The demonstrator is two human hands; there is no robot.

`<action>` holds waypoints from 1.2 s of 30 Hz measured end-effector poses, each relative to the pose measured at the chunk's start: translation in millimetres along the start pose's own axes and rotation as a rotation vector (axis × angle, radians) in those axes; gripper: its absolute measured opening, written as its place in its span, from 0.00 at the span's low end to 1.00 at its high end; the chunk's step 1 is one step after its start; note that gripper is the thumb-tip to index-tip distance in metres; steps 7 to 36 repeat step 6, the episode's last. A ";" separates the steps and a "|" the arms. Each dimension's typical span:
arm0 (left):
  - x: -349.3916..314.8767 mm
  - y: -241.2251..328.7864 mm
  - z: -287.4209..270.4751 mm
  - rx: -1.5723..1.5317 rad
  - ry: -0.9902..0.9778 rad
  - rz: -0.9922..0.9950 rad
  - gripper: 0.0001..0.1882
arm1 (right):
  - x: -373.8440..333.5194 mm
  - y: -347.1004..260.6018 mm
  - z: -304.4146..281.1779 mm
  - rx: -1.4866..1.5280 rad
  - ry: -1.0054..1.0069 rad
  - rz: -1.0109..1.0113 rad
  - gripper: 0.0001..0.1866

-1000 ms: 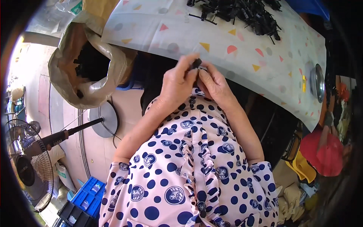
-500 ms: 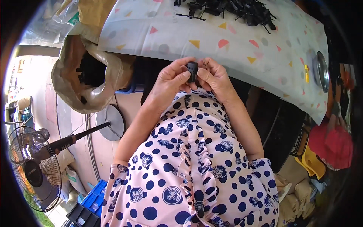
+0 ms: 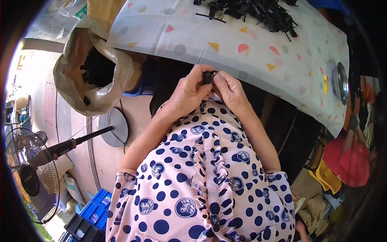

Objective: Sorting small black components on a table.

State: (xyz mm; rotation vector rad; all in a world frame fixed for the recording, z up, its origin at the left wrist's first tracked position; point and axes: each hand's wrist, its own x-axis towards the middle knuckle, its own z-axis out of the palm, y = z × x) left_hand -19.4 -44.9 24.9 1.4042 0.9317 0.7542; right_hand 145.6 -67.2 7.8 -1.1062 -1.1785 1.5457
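In front of my chest, just off the near edge of the table, I hold a small black plastic part (image 3: 207,77). My left hand (image 3: 188,91) is closed round it, thumb and fingers pressing from the left. On its other side, my right hand (image 3: 231,91) pinches with thumb and curled fingers against the part's right edge. Most of the part is hidden by my fingers, so its exact kind is unclear. Beyond my hands, a heap of similar black plastic pieces (image 3: 268,16) lies on the patterned tablecloth (image 3: 181,36).
To the left stands an open sack (image 3: 121,68) with black pieces inside. A standing fan (image 3: 30,177) and blue crates (image 3: 96,207) are at lower left. A metal bowl (image 3: 342,83) and a yellow object (image 3: 325,84) sit at the table's right end, near red cloth (image 3: 344,161).
My hands have come closer together, and the part has turned and is more covered by my fingers. The view has shifted slightly.
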 end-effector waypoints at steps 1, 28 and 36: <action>0.3 -1.5 -1.7 -0.006 0.005 0.002 0.19 | -2.4 -3.3 1.8 -0.046 0.002 0.014 0.09; -1.8 -7.4 -8.3 -0.005 -0.034 -0.035 0.19 | -4.7 -8.1 10.8 -0.169 -0.022 0.021 0.12; -1.8 -7.4 -8.3 -0.005 -0.034 -0.035 0.19 | -4.7 -8.1 10.8 -0.169 -0.022 0.021 0.12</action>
